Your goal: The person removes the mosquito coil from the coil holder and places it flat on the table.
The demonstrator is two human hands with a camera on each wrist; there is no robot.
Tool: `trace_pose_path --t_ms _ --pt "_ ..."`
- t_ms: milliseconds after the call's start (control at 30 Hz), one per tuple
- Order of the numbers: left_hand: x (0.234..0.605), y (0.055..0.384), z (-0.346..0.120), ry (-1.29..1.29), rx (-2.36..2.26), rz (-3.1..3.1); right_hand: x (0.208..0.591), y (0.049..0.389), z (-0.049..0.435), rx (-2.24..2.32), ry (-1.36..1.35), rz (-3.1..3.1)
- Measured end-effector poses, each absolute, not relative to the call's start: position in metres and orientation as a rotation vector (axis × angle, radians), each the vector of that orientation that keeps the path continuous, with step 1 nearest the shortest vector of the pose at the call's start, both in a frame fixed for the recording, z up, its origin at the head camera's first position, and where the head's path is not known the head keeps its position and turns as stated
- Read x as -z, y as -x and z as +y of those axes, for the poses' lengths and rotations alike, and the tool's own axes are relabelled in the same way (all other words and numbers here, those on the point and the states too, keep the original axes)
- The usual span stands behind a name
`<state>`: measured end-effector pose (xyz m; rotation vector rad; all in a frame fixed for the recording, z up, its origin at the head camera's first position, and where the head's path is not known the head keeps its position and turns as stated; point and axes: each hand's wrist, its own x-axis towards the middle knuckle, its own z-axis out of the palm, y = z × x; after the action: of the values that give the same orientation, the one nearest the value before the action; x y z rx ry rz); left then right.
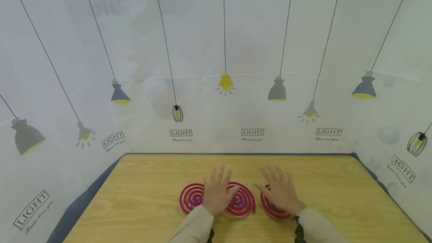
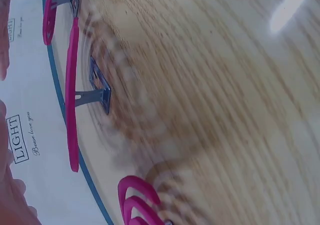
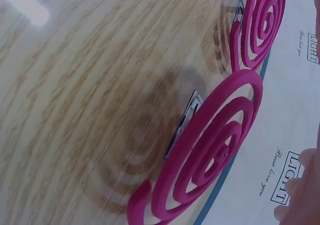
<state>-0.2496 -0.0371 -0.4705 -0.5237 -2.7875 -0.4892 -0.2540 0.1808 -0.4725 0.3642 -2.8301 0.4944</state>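
Three magenta mosquito coils stand in a row on small metal stands. In the head view my left hand [image 1: 217, 194] is spread flat above the gap between the left coil [image 1: 197, 198] and the middle coil [image 1: 237, 200], overlapping both. My right hand [image 1: 281, 193], fingers also straight and apart, covers much of the right coil [image 1: 272, 212]. Each hand looks to be holding nothing. From the left wrist, a coil [image 2: 72, 105] is seen edge-on, raised off the wood by its stand [image 2: 92, 96]. The right wrist view has a tilted coil [image 3: 207, 150] over its metal stand [image 3: 182, 125].
The coils sit on a light wooden table [image 1: 135, 194] with a dark edging [image 1: 236, 154]. Behind and beside it hangs a pale cloth [image 1: 202, 48] printed with lamps and the word LIGHT. Light glares off the tabletop in both wrist views.
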Motion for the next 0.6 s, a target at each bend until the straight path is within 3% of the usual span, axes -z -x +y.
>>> trace_pose_path --t_ms 600 --pt "0.468 0.243 -0.011 0.562 0.719 -2.673 0.472 0.245 0.215 -0.541 -0.414 -2.799"
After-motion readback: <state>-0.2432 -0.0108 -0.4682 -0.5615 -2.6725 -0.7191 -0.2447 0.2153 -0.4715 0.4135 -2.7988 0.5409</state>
